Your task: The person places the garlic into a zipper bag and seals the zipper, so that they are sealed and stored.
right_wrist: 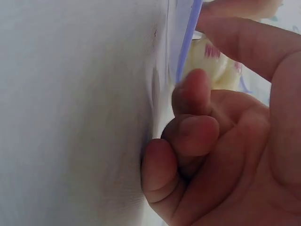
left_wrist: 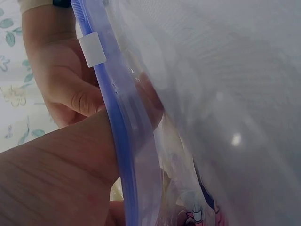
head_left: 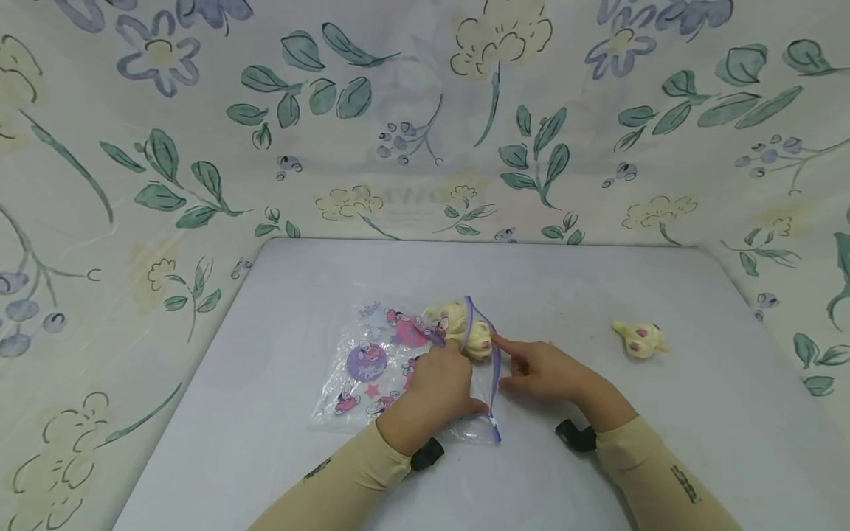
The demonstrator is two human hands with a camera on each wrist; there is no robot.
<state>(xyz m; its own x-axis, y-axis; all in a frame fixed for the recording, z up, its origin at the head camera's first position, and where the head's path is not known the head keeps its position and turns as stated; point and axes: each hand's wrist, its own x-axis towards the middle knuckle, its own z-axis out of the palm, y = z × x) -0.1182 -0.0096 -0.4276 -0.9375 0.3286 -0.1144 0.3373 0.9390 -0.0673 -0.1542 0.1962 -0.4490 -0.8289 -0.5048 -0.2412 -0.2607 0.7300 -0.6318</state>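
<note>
A clear zip bag (head_left: pixel 332 398) with pink and purple cartoon prints lies at the middle of the table, its purple zip edge (head_left: pixel 496 369) facing right. Inside its mouth sits a pale yellow toy (head_left: pixel 446 318) with pink marks. My left hand (head_left: pixel 441 383) grips the upper layer at the opening, fingers curled beside the toy, and one fingertip (left_wrist: pixel 149 96) shows through the plastic. From the right, my right hand (head_left: pixel 547 372) pinches the zip edge near the toy, its other fingers (right_wrist: pixel 193 134) curled close to the table. A white slider (left_wrist: pixel 92 49) sits on the zip.
A second, smaller yellow toy (head_left: pixel 640 340) with pink patches lies on the white table (head_left: pixel 717 442) to the right of my right hand. Floral cloth (head_left: pixel 412 169) stands behind the table and along both sides.
</note>
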